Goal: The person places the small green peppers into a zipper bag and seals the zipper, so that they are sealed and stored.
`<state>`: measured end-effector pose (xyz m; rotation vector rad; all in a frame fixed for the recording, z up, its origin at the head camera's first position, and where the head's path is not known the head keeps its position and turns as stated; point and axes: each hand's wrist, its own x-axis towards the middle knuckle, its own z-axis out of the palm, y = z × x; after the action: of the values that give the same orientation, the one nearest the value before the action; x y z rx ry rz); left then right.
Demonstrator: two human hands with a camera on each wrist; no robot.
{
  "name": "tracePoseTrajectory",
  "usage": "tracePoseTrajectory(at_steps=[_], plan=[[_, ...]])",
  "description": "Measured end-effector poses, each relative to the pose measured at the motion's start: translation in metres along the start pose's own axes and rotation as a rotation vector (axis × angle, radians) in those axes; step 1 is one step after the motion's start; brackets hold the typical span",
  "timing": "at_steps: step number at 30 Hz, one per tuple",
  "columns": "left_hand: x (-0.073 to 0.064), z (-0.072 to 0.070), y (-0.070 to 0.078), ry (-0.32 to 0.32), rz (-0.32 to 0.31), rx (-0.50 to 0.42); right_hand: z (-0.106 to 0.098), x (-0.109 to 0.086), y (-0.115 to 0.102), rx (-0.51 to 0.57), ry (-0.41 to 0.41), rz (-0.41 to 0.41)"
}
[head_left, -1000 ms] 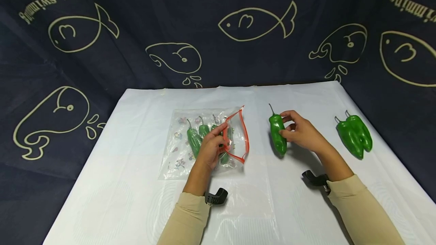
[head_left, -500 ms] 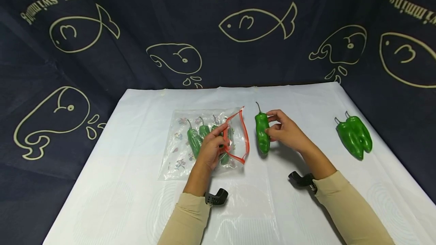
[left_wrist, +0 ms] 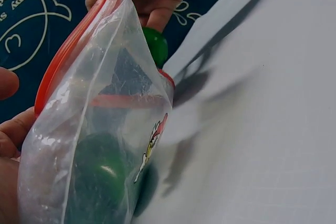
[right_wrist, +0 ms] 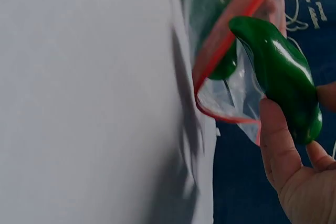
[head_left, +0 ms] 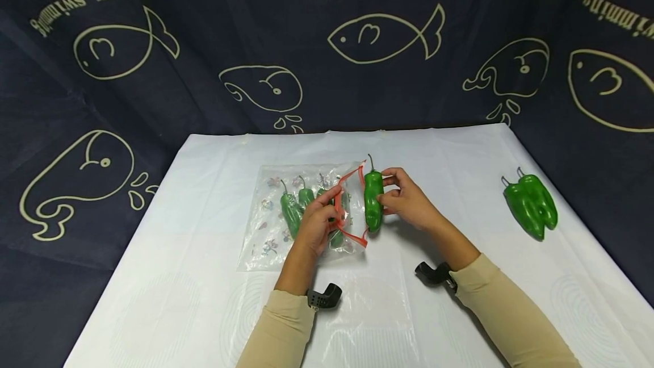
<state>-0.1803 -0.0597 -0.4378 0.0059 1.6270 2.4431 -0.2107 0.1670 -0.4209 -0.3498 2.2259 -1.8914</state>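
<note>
A clear zip bag (head_left: 261, 226) with a red zip edge lies on the white table, its mouth spread open toward the right. Several green peppers (head_left: 291, 212) are inside, seen through the printed plastic and partly covered by my left hand (head_left: 315, 221). That hand holds the near side of the bag's mouth at the red edge. My right hand (head_left: 410, 200) pinches another green pepper (head_left: 373, 206) between thumb and fingers, stem pointing away. The pepper is upright along the bag's opening, overlapping the red rim (right_wrist: 231, 119) in the head view; whether they touch I cannot tell.
Two more green peppers (head_left: 524, 209) lie side by side at the right of the white table (head_left: 168, 231). A dark blue cloth (head_left: 194, 16) with fish and whale drawings hangs behind the table. A black wrist camera (head_left: 325, 296) sits on the left forearm.
My right hand has carried the pepper leftward, from the open table to the mouth of the bag. The left hand and the bag have stayed in place.
</note>
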Motion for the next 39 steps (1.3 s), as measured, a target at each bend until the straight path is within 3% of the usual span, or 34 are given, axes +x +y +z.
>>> tracePoseTrajectory(at_steps=[10,26,33,39], plan=[[0.0,0.0,0.0,-0.005,-0.001,0.003,0.01,0.005,-0.005,0.05,0.109,-0.035],[0.0,-0.002,0.0,-0.031,0.041,-0.022,0.024,-0.002,0.006,-0.028,-0.037,0.076],[-0.001,-0.001,0.001,-0.04,0.047,-0.008,0.025,0.001,0.009,-0.105,-0.08,0.082],[-0.001,-0.001,0.0,-0.035,0.053,-0.009,0.027,0.004,0.01,-0.234,-0.065,0.086]])
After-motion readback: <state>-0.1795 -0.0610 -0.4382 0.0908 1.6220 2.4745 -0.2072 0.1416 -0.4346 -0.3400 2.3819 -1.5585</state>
